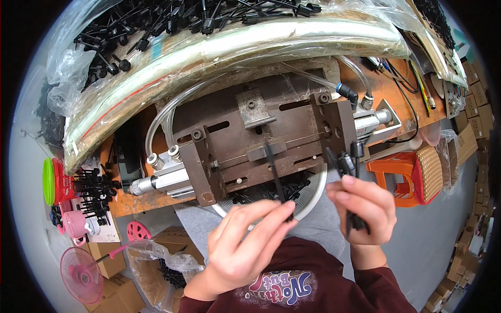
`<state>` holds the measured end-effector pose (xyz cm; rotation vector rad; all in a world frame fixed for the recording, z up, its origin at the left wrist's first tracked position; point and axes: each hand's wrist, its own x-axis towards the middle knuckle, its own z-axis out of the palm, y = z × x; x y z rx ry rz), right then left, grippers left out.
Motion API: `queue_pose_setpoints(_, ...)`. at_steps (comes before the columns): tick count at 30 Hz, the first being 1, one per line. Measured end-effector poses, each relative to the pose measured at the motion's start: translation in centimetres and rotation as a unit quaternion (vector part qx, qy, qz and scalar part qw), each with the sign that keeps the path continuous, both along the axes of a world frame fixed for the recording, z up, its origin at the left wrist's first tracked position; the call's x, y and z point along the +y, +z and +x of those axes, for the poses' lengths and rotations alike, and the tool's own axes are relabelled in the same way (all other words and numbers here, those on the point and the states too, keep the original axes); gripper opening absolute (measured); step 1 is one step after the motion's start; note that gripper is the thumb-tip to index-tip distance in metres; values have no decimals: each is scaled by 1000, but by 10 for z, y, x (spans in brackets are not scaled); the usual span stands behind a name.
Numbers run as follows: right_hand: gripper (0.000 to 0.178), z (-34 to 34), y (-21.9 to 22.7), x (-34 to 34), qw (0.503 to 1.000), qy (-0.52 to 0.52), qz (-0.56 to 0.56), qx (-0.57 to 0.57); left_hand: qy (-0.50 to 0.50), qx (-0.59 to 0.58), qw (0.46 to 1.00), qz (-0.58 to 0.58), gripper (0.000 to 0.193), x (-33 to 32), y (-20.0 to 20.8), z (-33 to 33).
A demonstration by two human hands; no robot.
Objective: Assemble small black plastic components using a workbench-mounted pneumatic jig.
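Note:
My left hand [240, 245] pinches the lower end of a thin black rod [276, 175] between thumb and fingers. The rod's upper end overlaps the small metal block [255, 153] in the middle of a brown metal fixture [297, 128]; I cannot tell if they touch. In my right hand [368, 208] is a bunch of several black rods [350, 166], at least one with a cylindrical head, pointing up. Below the fixture, a white basin [319, 190] with more black rods sits at my lap, partly hidden by my left hand.
Pneumatic cylinders [175, 180] with clear hoses [156, 122] flank the fixture. Behind it runs a plastic-wrapped curved edge [229, 47], with heaped black rods [172, 21] beyond. An orange stool [396, 177] stands right; a pink fan [82, 275] and cartons [117, 297] are lower left.

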<state>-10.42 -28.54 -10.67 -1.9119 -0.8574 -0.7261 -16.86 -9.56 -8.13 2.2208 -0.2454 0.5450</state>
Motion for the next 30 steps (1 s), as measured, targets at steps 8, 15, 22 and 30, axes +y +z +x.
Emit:
queue_pose_setpoints(8, 38, -12, 4, -5, 998, -20, 20, 61, 42, -33, 983, 176, 30, -2, -31, 18)
queue_pose_setpoints(15, 24, -6, 18, -4, 973, 41, 97, 206, 44, -18, 982, 181, 28, -3, -23, 25)
queue_pose_setpoints(22, 20, -5, 22, -5, 783, 149, 381, 469, 46, 17, 981, 188, 28, -3, -16, 23)
queue_pose_setpoints(30, 14, -2, 22, -1, 690, 177, 378, 591, -74, -21, 995, 58, 36, 0, 1, 6)
